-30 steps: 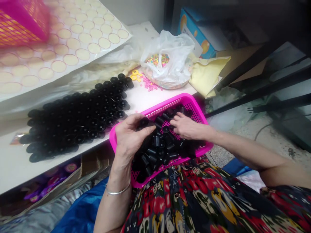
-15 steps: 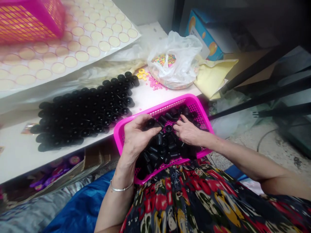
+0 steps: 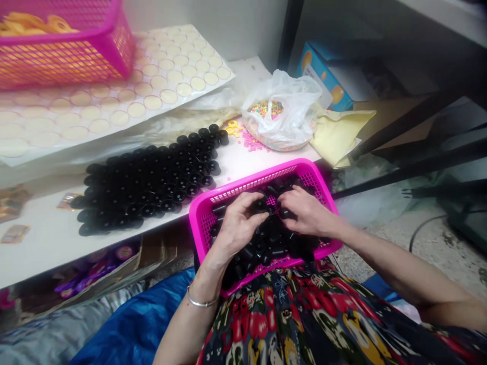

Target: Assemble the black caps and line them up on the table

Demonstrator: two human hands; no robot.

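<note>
Head view: black caps (image 3: 266,243) are pinched by the fingers of both the left hand (image 3: 238,223) and right hand (image 3: 306,213) inside the pink basket (image 3: 201,218) resting on the lap; a careless tilt could spill them.

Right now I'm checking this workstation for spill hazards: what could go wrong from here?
The pink basket of loose black caps seems to rest on the lap, partly past the table edge; it could tip. The left hand and right hand digging in it might flick caps out. The standing black caps reach near that edge and could be knocked off.
</note>
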